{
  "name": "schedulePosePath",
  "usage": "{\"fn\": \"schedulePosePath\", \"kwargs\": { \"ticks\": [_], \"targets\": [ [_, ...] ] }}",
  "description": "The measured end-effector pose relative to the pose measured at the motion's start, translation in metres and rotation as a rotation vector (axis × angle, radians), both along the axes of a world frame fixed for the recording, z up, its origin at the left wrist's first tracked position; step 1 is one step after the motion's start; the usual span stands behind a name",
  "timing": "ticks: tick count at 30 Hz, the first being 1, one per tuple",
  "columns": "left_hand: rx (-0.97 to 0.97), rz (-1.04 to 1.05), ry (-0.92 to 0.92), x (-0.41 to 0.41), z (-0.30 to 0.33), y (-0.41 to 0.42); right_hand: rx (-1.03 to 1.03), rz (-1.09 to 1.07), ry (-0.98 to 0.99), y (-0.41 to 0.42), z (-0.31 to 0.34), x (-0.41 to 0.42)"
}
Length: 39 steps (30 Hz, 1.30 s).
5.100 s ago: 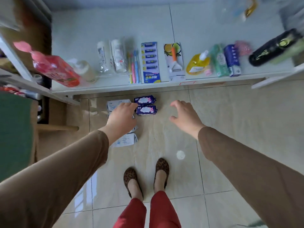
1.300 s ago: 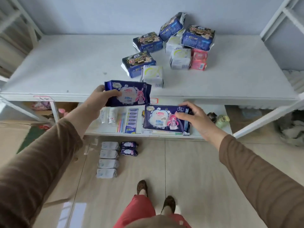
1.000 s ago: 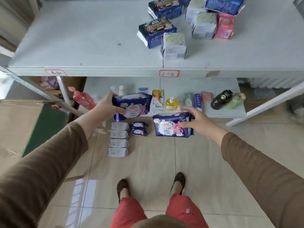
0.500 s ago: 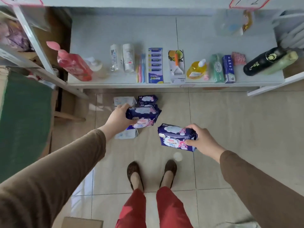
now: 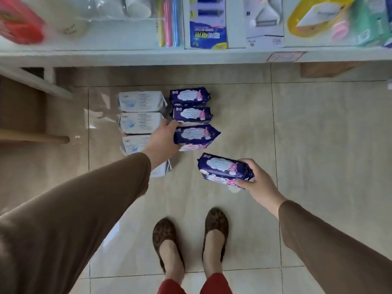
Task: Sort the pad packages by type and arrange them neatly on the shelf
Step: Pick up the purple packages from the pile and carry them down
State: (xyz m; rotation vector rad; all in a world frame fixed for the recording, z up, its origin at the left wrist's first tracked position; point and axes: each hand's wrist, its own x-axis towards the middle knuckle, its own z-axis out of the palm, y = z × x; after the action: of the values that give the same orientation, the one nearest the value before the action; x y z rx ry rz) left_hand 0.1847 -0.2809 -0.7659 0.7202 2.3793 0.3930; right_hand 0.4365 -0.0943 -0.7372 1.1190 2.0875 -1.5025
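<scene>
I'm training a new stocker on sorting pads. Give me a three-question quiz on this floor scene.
1. True or false: the left hand grips a white package.
2. How many purple packages already lie on the floor tiles, not held by a hand?
3. The right hand holds its purple package: A) on the shelf, B) above the floor, apart from the purple column, C) on the white packages.

Key: 1 false, it grips a purple package; 2 two; 3 B.
</scene>
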Motion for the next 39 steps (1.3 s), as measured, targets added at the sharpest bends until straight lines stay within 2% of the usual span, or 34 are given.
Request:
{"fn": "schedulePosePath", "kwargs": {
  "ticks": [6, 12, 23, 27, 31, 35, 39],
  "targets": [
    [-0.013, -0.046, 0.073, -0.010, -0.079, 0.010, 0.005, 0.036, 0.025, -0.012, -0.080, 0.000],
    [-0.046, -0.054, 0.152, -0.016, -0.106, 0.016, 0.021, 0.031, 0.058, -0.018, -0.118, -0.014],
    [0.010, -0.051, 0.188, -0.016, -0.079, -0.025, 0.177, 0.167, 0.087, -0.039, -0.153, -0.084],
    [0.017, -0.009, 0.184, -0.014, -0.074, -0.042, 0.209, 0.147, 0.114, -0.047, -0.162, -0.100],
    [0.023, 0.036, 0.168, -0.004, -0.071, -0.050, 0.334, 0.102, 0.093, -0.052, -0.166, -0.108],
    [0.001, 0.050, 0.126, 0.010, -0.056, -0.052, 0.375, 0.155, -0.042, -0.048, -0.146, -0.098],
    [-0.069, 0.068, 0.083, 0.024, -0.011, -0.056, 0.361, 0.187, -0.072, -0.043, -0.083, -0.080]
  ]
}}
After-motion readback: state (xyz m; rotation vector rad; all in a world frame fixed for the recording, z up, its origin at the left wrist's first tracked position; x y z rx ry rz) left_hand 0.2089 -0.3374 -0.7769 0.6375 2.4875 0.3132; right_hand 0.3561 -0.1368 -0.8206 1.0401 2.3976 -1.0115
